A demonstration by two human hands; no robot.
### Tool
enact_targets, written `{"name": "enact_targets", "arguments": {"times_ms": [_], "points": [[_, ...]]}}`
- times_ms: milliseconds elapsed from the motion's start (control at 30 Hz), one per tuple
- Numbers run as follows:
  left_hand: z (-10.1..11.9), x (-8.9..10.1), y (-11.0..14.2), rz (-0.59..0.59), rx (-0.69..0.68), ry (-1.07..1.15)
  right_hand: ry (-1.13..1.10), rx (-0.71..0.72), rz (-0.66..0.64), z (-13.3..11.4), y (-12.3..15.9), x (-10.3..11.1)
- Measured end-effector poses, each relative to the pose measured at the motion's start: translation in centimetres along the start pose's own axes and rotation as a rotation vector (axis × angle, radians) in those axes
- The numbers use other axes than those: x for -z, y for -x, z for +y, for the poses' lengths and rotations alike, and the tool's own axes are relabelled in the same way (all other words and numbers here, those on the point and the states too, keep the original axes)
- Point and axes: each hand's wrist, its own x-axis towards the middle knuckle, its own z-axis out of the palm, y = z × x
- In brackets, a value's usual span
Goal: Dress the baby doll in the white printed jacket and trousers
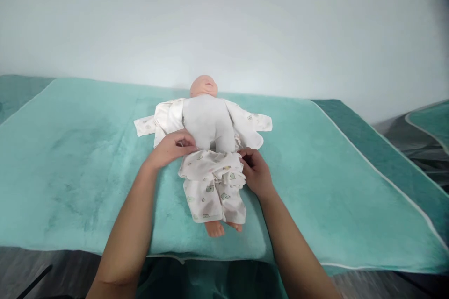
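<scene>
A baby doll (pixel 206 119) with a pale grey cloth body lies on its back, its head away from me. White printed baby pants (pixel 213 191) cover its lower legs, bunched around the thighs, and the feet stick out of the cuffs. At the left end of the bunched waistband, my left hand (pixel 175 147) is closed in a pinch on the cloth. My right hand (pixel 256 170) grips the waistband's right end, its fingertips partly hidden by the fabric. A white printed baby shirt (pixel 247 121) lies open beneath the doll, sleeves spread to both sides.
A teal blanket (pixel 87 163) covers the table under the doll. Its front edge runs close to my body. Behind the table stands a white wall (pixel 224 28). At the far right is another piece of teal cloth (pixel 433 121).
</scene>
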Motion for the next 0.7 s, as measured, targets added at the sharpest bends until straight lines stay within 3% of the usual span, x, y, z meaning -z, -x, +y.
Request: {"name": "enact_targets", "arguments": {"times_ms": [233,333,400,500,567,700], "points": [[0.2,0.2,1.8,-0.207,0.033,-0.122,0.206,0.238,0.072,-0.8,-0.9,-1.1],[0.0,0.3,2.3,-0.241,0.024,-0.143,0.335,0.371,0.172,-1.8,-1.8,-1.5],[0.0,0.2,2.3,-0.221,-0.006,-0.162,0.365,0.369,0.194,-2.3,-2.5,-1.9],[-0.1,-0.3,2.2,-0.126,-0.079,-0.188,0.312,0.178,0.188,-2.6,-3.6,-2.4],[-0.4,-1.0,2.0,0.010,-0.144,-0.207,0.264,0.055,0.201,-2.5,-4.2,-2.5],[-1.0,-2.8,1.5,0.333,-0.225,-0.204,0.258,0.018,0.171,-2.5,-6.0,-1.9]]}}
